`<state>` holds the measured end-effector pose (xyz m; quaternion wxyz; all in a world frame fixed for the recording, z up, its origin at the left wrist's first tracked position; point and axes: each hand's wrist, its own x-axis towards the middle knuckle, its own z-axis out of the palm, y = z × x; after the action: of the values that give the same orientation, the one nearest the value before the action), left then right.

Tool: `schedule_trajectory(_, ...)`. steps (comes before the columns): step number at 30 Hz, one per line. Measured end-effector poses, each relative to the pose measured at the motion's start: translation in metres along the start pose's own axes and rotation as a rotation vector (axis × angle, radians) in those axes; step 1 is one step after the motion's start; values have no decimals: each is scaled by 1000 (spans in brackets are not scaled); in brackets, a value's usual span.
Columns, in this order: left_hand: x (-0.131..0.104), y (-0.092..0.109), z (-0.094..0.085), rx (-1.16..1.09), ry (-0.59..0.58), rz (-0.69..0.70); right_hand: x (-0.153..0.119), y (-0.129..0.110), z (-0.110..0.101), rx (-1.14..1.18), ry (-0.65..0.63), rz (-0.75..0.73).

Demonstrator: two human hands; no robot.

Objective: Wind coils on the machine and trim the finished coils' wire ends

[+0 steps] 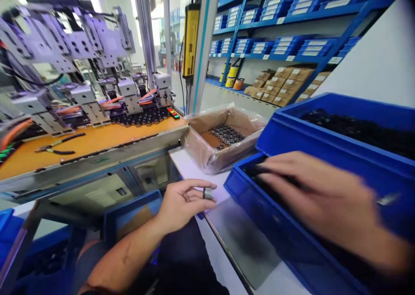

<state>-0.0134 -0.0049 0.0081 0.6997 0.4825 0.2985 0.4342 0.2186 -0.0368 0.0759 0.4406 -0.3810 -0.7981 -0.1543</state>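
My left hand point(183, 202) holds a small silver cylindrical part point(208, 194) with a dark ring between thumb and fingers, over the edge of the white table point(227, 219). On the right, my right hand point(311, 191) is blurred by motion over the lower blue bin point(253, 204). Its fingertips are closed around something dark at the bin's far end; the item is too blurred to make out. Dark parts lie inside that bin.
A plastic-lined carton point(207, 157) with metal parts stands ahead. An upper blue bin point(279, 131) holds black parts. To the left, a machine's orange worktop point(97, 150) carries pliers point(61, 151). Blue shelving point(249, 26) rises behind.
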Motion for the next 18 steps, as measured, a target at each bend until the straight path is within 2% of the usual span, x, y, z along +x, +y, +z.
schedule_trajectory(2,-2,1,3,-26,7,4,-15,-14,16,99,-82,12)
schedule_trajectory(5,-6,-1,7,-69,2,23,-32,-29,40,217,-93,-13)
schedule_trajectory(7,-6,-5,9,-68,-29,39,-38,-32,48,234,-99,-53)
schedule_trajectory(11,-4,-13,13,-32,-83,75,-42,-28,49,239,-97,-71)
schedule_trajectory(18,-8,-12,10,77,-65,138,-41,-25,42,238,-133,-17)
